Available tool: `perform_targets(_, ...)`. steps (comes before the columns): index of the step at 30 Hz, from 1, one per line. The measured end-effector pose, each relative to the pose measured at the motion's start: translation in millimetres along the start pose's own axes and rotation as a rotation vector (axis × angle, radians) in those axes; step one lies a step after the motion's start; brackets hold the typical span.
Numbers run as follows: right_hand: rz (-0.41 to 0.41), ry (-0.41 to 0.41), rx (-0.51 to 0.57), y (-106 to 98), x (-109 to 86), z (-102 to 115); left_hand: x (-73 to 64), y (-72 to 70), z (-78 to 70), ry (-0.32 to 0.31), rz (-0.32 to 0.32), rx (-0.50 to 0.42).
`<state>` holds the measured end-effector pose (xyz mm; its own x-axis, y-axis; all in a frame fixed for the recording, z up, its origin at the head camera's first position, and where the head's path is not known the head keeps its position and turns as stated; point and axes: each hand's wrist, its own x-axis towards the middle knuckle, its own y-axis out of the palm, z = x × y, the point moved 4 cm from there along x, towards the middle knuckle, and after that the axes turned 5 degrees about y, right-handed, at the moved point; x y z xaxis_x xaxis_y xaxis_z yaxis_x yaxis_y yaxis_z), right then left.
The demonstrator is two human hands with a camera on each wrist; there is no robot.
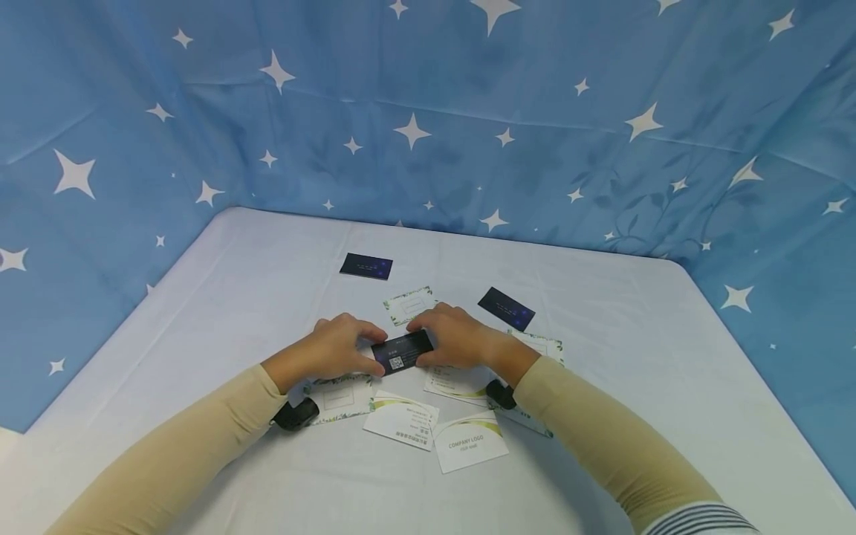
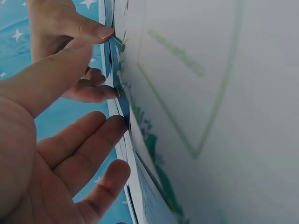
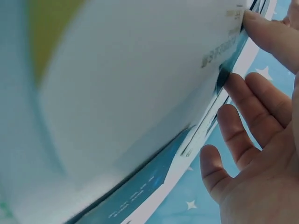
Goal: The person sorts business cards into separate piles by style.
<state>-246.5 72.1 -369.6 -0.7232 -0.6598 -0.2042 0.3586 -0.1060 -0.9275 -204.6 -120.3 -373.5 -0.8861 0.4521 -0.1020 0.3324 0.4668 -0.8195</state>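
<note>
QR-code card point(image 1: 404, 351), held at both ends

Left hand point(image 1: 334, 351): pinching the card's left end, thumb at the near corner, a finger at the far one. Right hand point(image 1: 461, 338): pinching the right end in like fashion. The card is sitting between the two hands, dark face up, white print and code showing.

Close by: a leaf-bordered card point(image 1: 408, 305) is lying just beyond. A second leafy card point(image 1: 341, 399) is resting beside the left wrist. On the near side, a white text card point(image 1: 401, 420) is lying just beside a COMPANY LOGO card point(image 1: 471, 444); a yellow-banded card point(image 1: 455, 385) is showing partly below the right hand. A third leafy card point(image 1: 547, 346) is peeking out past the right wrist.

Farther out: one blue-black card point(image 1: 366, 266) is lying beyond the left hand; its match point(image 1: 506, 308) is lying beyond the right wrist.

Setting: a white table point(image 1: 294, 260) is bearing all; a starry blue backdrop point(image 1: 334, 171) is hanging behind.
</note>
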Motion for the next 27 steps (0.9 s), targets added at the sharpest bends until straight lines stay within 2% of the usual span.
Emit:
perform_targets(4,-0.01,0.009,0.013,-2.4,1.0,0.0,0.1,0.9,-1.2,0.01,-0.003,0.054)
perform_targets(9,-0.092,-0.018,0.056,-9.9,0.8,0.7,0.9,-3.8,-2.5,0.014,-0.049,0.11)
perform_targets(14,-0.154,-0.029,0.088,-16.4,2.2,2.4,4.1,-14.0,1.7,-0.002,-0.09,0.068)
perform_targets(20,-0.194,0.003,0.121,-23.2,5.5,3.7,7.8,-32.4,12.5,0.003,-0.12,-0.029)
perform_targets(27,-0.23,0.071,0.177,-33.3,28.9,3.3,22.7,-56.9,30.1,-0.036,-0.139,-0.052)
